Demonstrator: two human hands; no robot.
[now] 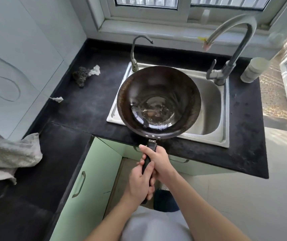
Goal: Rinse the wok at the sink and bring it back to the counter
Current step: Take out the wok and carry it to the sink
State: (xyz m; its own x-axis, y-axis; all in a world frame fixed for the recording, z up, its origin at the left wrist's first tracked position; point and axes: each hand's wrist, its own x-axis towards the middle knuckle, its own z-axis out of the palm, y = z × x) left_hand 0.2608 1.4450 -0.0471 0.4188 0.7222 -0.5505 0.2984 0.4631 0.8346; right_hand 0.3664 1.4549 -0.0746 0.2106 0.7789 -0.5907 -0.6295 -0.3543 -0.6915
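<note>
The wok (158,101) is hanging over the left part of the sink (208,101), which is sitting in the counter (90,105). Behind the basin, a small faucet (134,53) is standing left and a large faucet (234,47) right. A scrubber (81,76) and a cloth (8,153) are lying on the counter left of the sink, the cloth nearer.

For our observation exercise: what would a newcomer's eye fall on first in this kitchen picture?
The dark wok, water pooled inside, is held over the left of the steel sink. Both hands grip its black handle, right hand nearer the wok, left hand behind. A tall curved faucet rises at the back right.
</note>
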